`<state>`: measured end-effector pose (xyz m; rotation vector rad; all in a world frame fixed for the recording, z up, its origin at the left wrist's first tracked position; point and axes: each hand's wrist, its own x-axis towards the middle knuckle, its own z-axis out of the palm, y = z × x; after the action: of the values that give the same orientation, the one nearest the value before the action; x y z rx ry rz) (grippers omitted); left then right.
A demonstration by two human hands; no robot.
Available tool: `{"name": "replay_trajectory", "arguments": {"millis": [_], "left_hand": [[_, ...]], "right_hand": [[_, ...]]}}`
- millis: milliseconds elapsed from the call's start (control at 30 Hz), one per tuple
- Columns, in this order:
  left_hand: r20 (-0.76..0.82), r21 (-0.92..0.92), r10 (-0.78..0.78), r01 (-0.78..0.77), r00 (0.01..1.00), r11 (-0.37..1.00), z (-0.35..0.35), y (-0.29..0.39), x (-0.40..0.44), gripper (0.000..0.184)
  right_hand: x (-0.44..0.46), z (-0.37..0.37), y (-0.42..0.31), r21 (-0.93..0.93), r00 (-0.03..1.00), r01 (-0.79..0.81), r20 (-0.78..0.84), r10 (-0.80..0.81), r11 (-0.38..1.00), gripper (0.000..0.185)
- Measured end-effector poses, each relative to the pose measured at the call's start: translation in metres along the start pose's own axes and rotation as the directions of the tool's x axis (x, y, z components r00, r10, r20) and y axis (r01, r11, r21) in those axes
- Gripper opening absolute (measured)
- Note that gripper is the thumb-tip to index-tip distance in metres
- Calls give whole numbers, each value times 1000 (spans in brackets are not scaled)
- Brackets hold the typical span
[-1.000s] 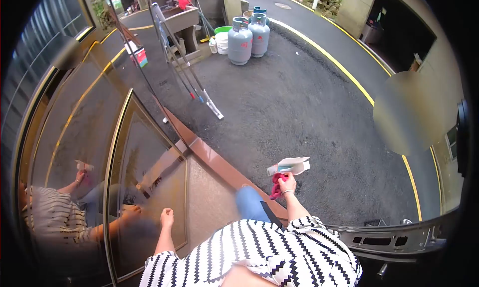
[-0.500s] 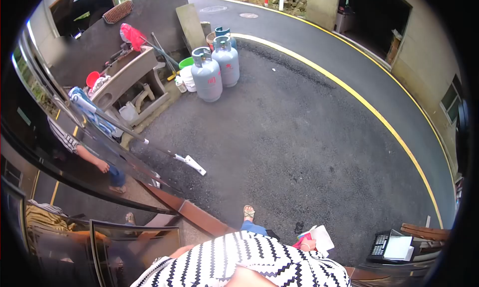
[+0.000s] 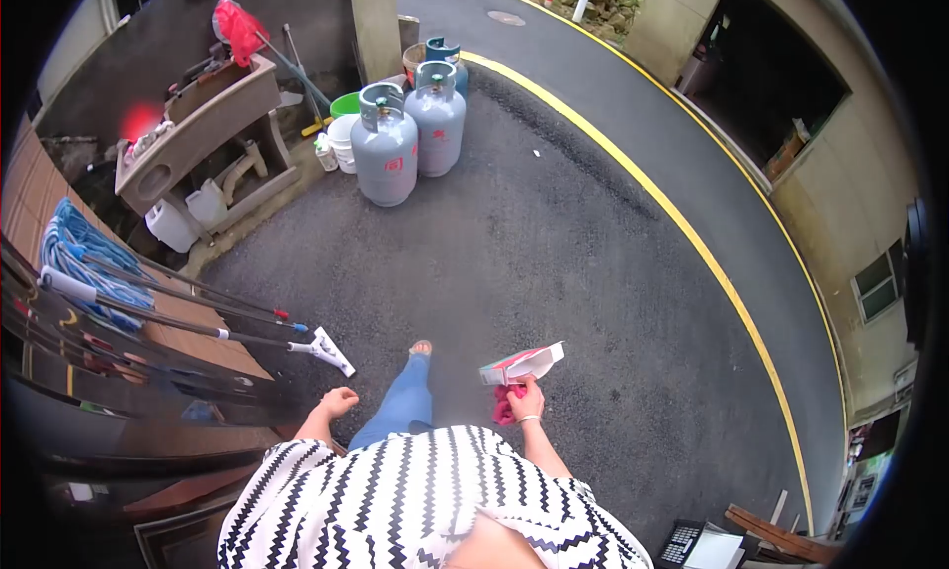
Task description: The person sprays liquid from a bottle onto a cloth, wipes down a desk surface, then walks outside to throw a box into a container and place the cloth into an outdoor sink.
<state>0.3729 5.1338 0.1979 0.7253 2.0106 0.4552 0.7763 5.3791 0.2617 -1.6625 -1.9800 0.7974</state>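
Note:
My right hand [image 3: 527, 401] is closed around a small open box [image 3: 534, 363], white inside with some red and green outside. A crumpled pink cloth [image 3: 505, 409] hangs from the same hand. On the other side, my left hand [image 3: 339, 403] is loosely curled beside my hip, and no object shows in it. Closest to it is a white squeegee-like head [image 3: 326, 350] on a long pole, resting low by the wall. A blue-and-white mop head [image 3: 84, 258] and other poles lean there too.
Two grey gas cylinders [image 3: 387, 159] stand ahead with a blue one behind. Buckets [image 3: 342, 134] sit left of them, near a stone sink [image 3: 222, 124]. A yellow line [image 3: 682, 238] borders the road. A black crate [image 3: 680, 544] lies at lower right.
I have stepped forward, and the mop and sink now appear farther left and nearer. My left hand has come into clear sight; my right hand has swung forward with the box and pink cloth.

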Motion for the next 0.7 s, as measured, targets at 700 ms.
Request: {"name": "replay_trajectory", "arguments": {"millis": [700], "left_hand": [[-272, -431, 70, -186, 960, 883, -210, 449, 454, 24]], "right_hand": [[302, 46, 168, -162, 498, -865, -401, 769, 476, 55]]}}
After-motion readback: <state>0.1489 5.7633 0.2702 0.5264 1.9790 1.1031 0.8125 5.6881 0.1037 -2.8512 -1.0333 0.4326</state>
